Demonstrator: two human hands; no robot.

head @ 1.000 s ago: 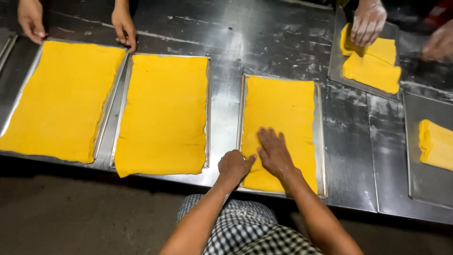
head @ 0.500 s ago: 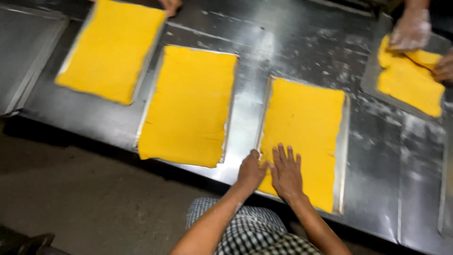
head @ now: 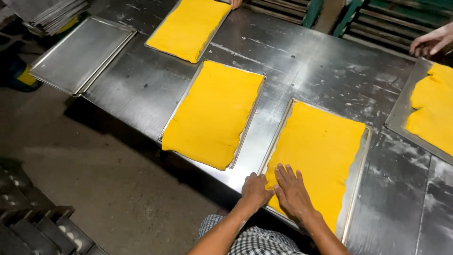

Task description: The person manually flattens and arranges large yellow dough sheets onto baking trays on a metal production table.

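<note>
Left hand (head: 255,191) curled at near corner of yellow dough sheet (head: 317,156); right hand (head: 292,192) spread flat on it, in metal tray (head: 357,174) on counter (head: 302,61).

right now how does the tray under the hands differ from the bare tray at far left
The near tray is covered by a yellow dough sheet; the bare tray holds nothing. The left hand and right hand press on the near tray's dough at its near corner; no hand touches the bare tray. Both are rectangular metal trays on the steel table.
</note>
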